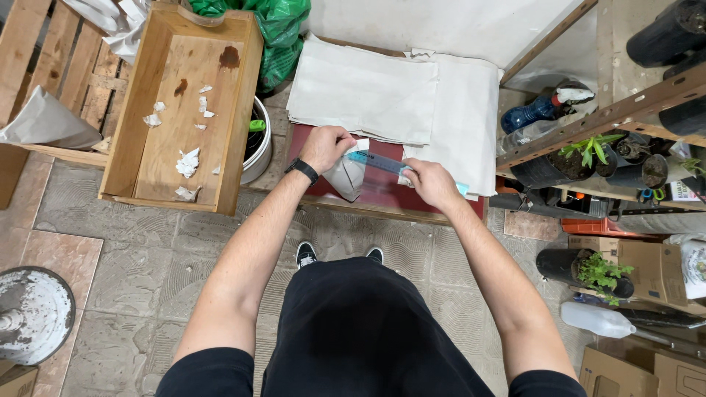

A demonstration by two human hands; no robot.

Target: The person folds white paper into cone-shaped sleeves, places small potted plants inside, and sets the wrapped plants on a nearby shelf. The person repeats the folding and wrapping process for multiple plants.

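I'm mid-fold: my left hand (pixel 324 146) pinches the grey paper piece (pixel 347 175) while my right hand (pixel 430 184) grips the blue ruler (pixel 376 162) across it, just below the paper stack (pixel 368 92). Next I judge needs firm ruler pressure.

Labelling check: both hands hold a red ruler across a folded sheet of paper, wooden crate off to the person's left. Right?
Not quite: the ruler is blue, not red, per the head view. The rest stands: left hand and right hand hold it across the folded paper, wooden crate to the left.
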